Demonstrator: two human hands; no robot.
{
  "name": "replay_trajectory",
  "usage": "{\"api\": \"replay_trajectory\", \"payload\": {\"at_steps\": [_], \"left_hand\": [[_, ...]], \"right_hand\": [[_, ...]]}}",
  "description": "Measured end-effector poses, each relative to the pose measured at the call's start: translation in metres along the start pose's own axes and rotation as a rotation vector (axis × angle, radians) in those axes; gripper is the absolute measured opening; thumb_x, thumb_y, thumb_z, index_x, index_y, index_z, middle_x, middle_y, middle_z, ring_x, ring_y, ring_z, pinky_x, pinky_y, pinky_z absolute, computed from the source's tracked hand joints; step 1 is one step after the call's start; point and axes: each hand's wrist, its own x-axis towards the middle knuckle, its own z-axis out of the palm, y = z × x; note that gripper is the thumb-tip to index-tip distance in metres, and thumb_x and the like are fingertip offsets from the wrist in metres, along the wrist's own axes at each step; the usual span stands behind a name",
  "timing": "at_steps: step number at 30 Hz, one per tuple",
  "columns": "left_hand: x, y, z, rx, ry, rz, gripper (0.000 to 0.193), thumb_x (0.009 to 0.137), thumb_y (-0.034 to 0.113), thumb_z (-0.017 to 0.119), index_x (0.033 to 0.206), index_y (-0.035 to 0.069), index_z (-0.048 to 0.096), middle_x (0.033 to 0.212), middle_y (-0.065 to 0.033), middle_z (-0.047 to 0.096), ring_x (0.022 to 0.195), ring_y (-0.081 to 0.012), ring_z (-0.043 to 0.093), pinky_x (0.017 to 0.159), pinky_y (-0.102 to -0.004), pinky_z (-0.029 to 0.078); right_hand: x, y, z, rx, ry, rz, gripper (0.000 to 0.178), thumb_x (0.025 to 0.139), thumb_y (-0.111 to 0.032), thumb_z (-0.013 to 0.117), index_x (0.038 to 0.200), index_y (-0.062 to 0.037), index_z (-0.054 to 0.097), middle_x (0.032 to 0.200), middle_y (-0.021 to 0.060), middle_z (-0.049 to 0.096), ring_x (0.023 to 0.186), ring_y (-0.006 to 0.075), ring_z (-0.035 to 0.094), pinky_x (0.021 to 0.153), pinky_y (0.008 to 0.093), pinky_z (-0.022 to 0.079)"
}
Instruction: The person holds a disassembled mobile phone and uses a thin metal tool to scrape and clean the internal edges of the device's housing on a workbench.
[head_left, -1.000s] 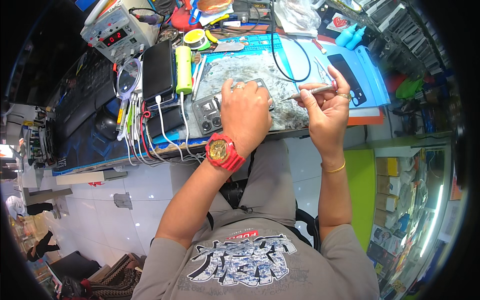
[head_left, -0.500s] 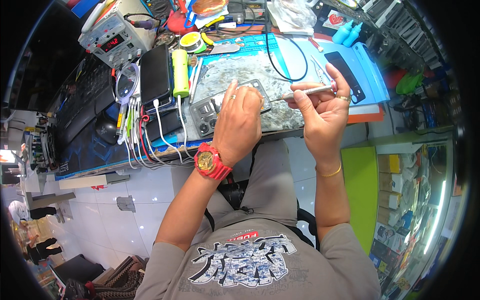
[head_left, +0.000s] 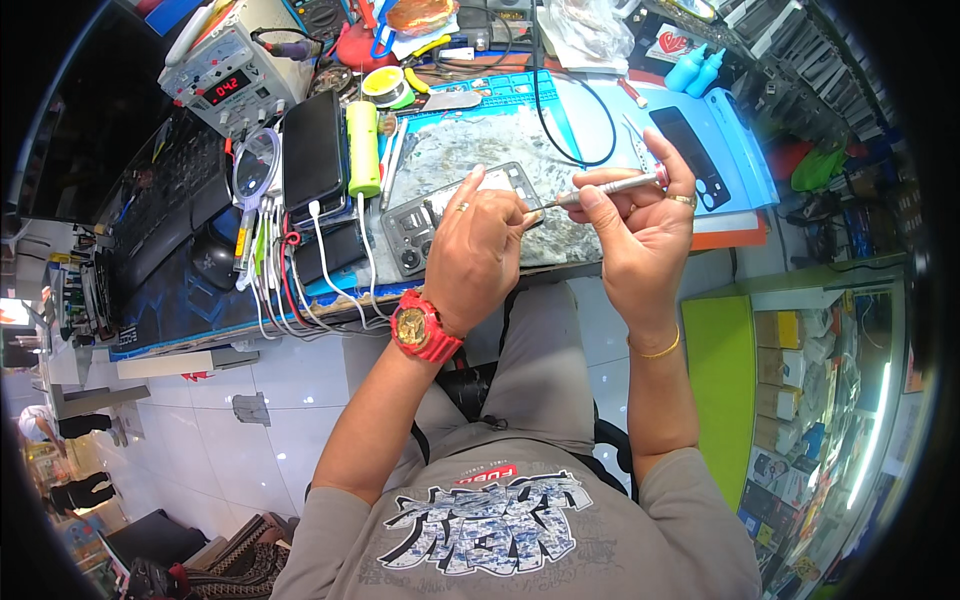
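Screwdriver is pinched in the right fingers.

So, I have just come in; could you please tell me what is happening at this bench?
A person sits working with both bare hands. The right hand holds a slim silver tool, its thin tip pointing toward the bent fingers of the left hand. That hand is over a grey phone lying on a stained mat; whether its fingers pinch anything is hidden.
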Motion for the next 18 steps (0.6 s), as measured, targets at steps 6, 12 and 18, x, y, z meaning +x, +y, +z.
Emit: {"api": "replay_trajectory", "payload": {"at_steps": [6,12,18], "left_hand": [[-0.001,0.001,0.0,-0.077,0.035,-0.028,0.033,0.087,-0.008,0.078,0.096,0.008,0.051,0.088,-0.0062,0.071,0.082,-0.0278,0.073,0.115,-0.0576,0.05],[0.002,0.003,-0.001,-0.214,0.054,-0.122,0.035,0.088,-0.003,0.083,0.09,0.008,0.05,0.083,-0.0059,0.072,0.078,-0.0254,0.074,0.111,-0.057,0.054],[0.002,0.001,-0.005,-0.22,-0.022,-0.22,0.027,0.089,0.008,0.085,0.1,0.006,0.06,0.085,-0.0064,0.073,0.076,-0.0279,0.073,0.111,-0.0581,0.052]], "right_hand": [[0.007,0.0,-0.003,0.005,0.037,0.062,0.065,0.103,0.001,0.069,0.154,0.0051,0.029,0.107,0.0201,0.074,0.09,0.0227,0.078,0.077,0.0334,0.069],[0.01,0.011,-0.013,0.104,0.067,0.209,0.066,0.1,0.003,0.071,0.152,0.0037,0.03,0.105,0.0186,0.073,0.089,0.0232,0.078,0.077,0.0334,0.069],[0.007,0.006,-0.009,0.078,-0.058,0.045,0.068,0.099,0.005,0.072,0.155,-0.0014,0.034,0.107,0.0161,0.075,0.098,0.0197,0.077,0.084,0.0321,0.065]]}}
